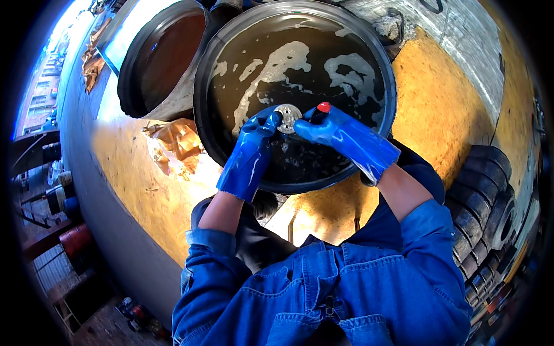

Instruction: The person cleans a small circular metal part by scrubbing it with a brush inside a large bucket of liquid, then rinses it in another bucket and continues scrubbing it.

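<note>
In the head view, a perforated metal disc [288, 119] is situated above the near half of a large round tub [203, 92] containing dark liquid [245, 49] with patches of pale foam [288, 57]. The left hand [252, 141], in a blue glove, is pinched closed on the disc's left edge. The right hand [345, 134], similarly gloved, has its thumb at the disc's right edge; whether its other fingers close on the part behind cannot be told. A small red patch [324, 107] shows at the upper fingers of the right glove; its nature cannot be determined. A second container [186, 95], holding reddish-brown liquid, stands just beside the tub on the left. Crumpled brown material [180, 144] lies near that container on the yellowish floor surface [424, 86]. Ribbed black rubber pieces [482, 190] are stacked at the right. The person wears a blue denim garment [323, 282] with sleeves ending short of the gloves.
</note>
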The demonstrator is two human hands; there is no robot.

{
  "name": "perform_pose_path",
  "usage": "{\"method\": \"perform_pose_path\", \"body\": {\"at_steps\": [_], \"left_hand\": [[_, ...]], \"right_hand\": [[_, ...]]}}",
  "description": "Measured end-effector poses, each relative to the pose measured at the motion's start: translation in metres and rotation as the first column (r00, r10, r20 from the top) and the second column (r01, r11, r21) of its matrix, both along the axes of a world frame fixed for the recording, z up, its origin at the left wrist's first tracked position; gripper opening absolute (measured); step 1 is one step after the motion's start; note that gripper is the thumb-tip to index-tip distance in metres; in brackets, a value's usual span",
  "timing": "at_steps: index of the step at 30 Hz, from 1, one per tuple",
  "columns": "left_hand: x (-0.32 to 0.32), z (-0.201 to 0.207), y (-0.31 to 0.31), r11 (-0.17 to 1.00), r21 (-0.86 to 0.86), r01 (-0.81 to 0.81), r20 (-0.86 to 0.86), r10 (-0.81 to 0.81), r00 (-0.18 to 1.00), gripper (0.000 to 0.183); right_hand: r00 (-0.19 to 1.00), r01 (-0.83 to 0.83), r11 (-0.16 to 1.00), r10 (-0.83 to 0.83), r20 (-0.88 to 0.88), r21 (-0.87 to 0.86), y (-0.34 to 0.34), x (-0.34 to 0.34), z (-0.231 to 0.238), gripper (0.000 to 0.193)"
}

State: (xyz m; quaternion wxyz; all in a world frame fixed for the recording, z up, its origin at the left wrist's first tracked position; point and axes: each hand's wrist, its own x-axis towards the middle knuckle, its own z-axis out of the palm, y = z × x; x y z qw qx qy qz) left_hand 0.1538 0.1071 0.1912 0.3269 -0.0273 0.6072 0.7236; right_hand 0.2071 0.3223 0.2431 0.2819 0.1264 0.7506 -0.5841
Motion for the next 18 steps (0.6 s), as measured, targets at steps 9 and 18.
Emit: {"method": "perform_pose_path", "body": {"at_steps": [9,18], "left_hand": [[0.009,0.026,0.007,0.863,-0.346,0.368,-0.109,-0.427,0.898,0.034],[-0.009,-0.016,0.015,0.774,-0.600,0.205,-0.511,-0.567,0.646,0.026]], "right_hand": [[0.990,-0.053,0.991,0.068,-0.122,0.122,0.022,0.021,-0.015,0.035],[0.988,0.003,0.867,0.075,-0.137,0.498,0.027,0.048,-0.008,0.028]]}}
